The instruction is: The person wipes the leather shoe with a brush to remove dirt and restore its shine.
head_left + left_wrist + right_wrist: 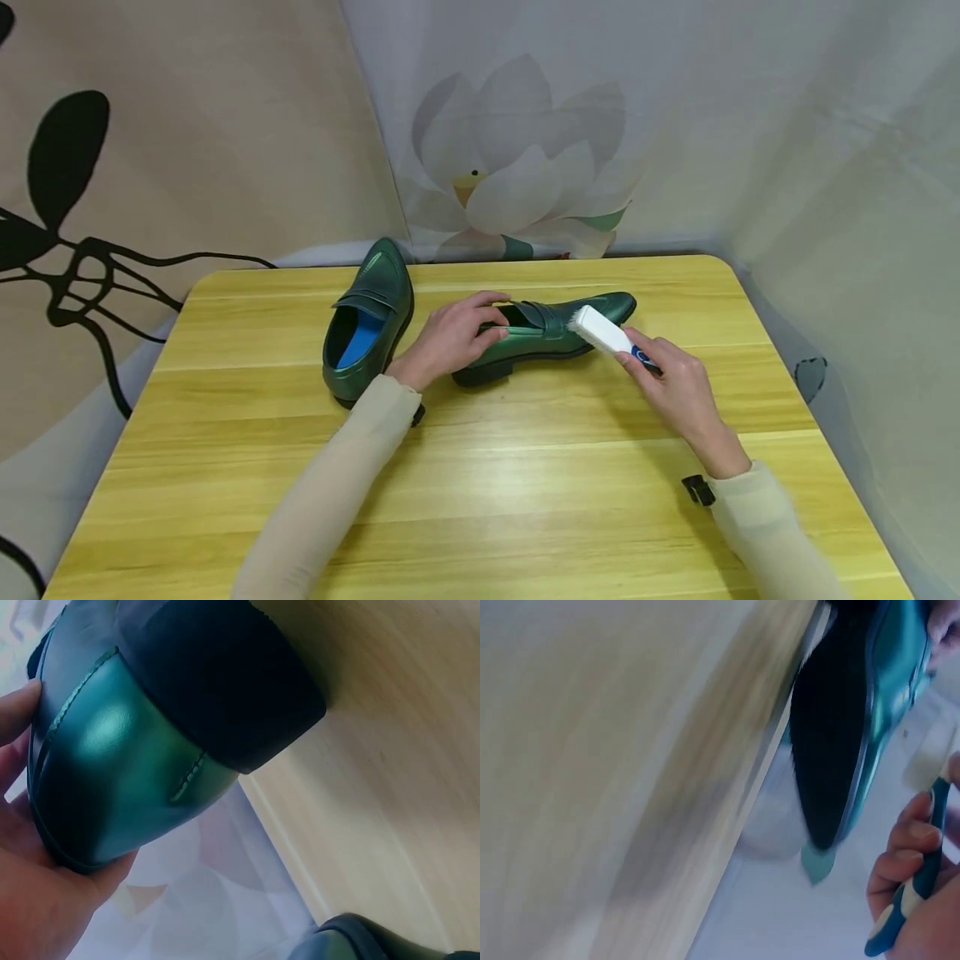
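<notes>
A yellow wood-grained table (pixel 495 508) with rounded far corners stands before pale draped walls. On the left, beige cloth (pixel 225 125) carries a dark leaf (pixel 69 158) and looping black stems (pixel 64 318); across the far side and right, a softly creased whitish sheet (pixel 750 108) bears a large white lotus (pixel 525 175) with a yellow center (pixel 467 187). Light leaves a pale sheen on the tabletop.

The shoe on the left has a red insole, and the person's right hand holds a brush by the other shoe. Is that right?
Not quite: the insole of the shoe on the left is blue, not red, as the head view shows. The person's right hand does hold a brush by the other shoe.
</notes>
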Demonstrator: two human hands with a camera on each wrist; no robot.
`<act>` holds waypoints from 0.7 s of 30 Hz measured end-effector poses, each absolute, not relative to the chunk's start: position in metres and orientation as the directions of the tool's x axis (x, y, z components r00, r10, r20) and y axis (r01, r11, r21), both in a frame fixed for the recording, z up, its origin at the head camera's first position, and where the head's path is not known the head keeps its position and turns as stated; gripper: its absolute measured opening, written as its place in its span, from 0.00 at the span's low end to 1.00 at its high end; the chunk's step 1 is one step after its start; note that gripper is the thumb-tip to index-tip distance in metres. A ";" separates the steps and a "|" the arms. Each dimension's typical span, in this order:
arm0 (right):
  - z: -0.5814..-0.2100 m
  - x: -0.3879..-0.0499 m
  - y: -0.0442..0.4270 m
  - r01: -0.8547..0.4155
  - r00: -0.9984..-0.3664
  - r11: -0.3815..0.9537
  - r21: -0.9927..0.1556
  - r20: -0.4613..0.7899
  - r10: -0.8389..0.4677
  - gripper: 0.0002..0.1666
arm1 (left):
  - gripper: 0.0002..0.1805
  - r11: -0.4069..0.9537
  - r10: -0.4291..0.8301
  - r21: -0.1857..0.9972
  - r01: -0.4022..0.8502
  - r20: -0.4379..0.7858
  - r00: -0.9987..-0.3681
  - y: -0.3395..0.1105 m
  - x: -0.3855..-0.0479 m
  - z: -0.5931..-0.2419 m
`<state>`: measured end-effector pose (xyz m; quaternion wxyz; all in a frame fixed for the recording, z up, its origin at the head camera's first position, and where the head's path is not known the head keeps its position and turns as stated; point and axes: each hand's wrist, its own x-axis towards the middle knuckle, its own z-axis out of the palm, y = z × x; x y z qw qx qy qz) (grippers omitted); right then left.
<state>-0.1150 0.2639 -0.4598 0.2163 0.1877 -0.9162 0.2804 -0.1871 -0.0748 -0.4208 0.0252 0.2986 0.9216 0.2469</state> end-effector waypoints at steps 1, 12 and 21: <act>-0.460 -0.115 0.257 -0.471 -0.836 0.762 -0.444 0.502 -0.224 0.26 | 0.13 0.702 0.555 0.477 0.528 0.096 -0.826 -0.075 -0.187 -0.421; -0.462 -0.116 0.227 -0.409 -0.892 0.747 -0.525 0.403 -0.205 0.29 | 0.22 0.737 0.517 0.496 0.459 0.023 -0.856 -0.075 -0.192 -0.420; -0.460 -0.125 0.265 -0.256 -0.915 0.841 -0.476 0.401 -0.052 0.25 | 0.37 0.810 0.431 0.485 0.328 -0.114 -0.895 -0.081 -0.198 -0.421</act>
